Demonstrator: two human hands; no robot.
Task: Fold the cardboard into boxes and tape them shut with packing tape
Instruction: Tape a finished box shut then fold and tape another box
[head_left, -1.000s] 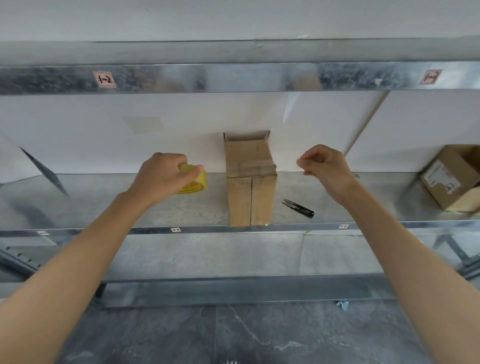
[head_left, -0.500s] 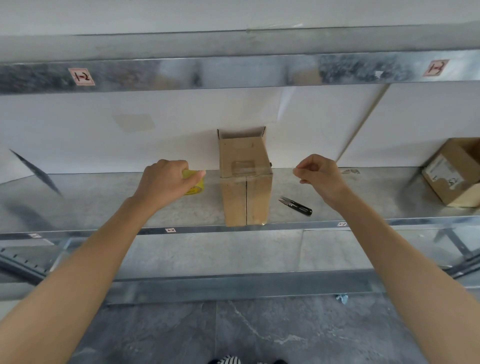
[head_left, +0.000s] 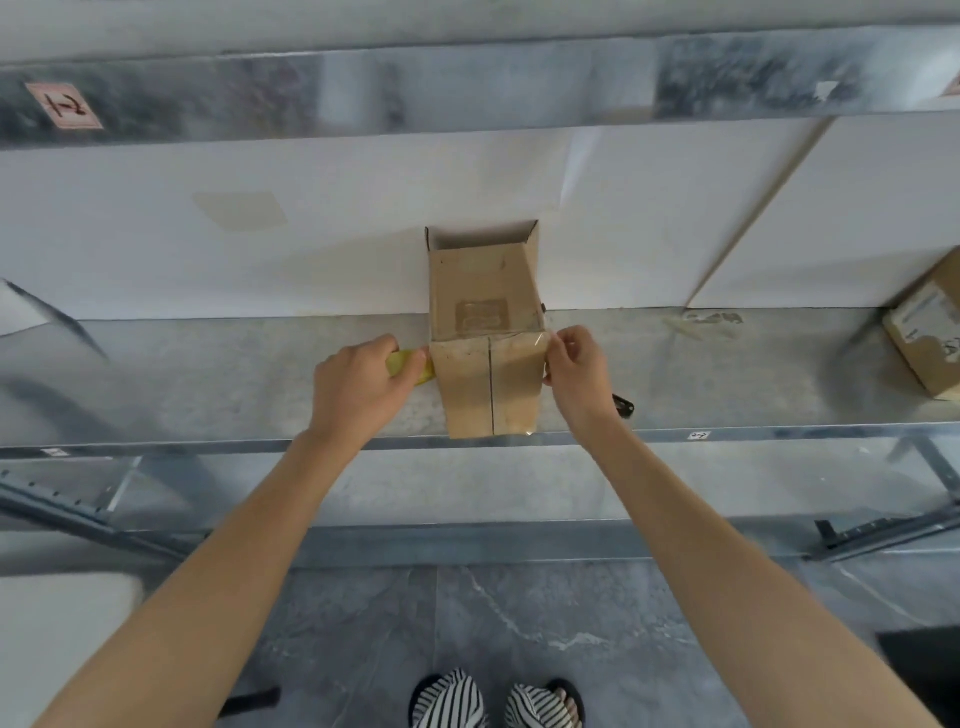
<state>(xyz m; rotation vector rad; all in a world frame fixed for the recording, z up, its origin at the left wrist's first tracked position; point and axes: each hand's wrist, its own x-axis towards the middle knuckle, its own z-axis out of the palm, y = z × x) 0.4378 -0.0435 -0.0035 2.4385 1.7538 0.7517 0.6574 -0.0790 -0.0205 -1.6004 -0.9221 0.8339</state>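
Now upright box (head_left: 485, 332), long axis vertical, opening facing wall.

Metal shelf (head_left: 208, 384): cardboard box (head_left: 485, 338) upright at middle, near front edge; yellow tape roll (head_left: 410, 366) just left; black cutter (head_left: 623, 404) right, mostly hidden; second box (head_left: 927, 332) far right

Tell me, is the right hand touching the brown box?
Touching. The head view shows the right hand with its fingertips pinched against the upper right edge of the cardboard box, no gap between.
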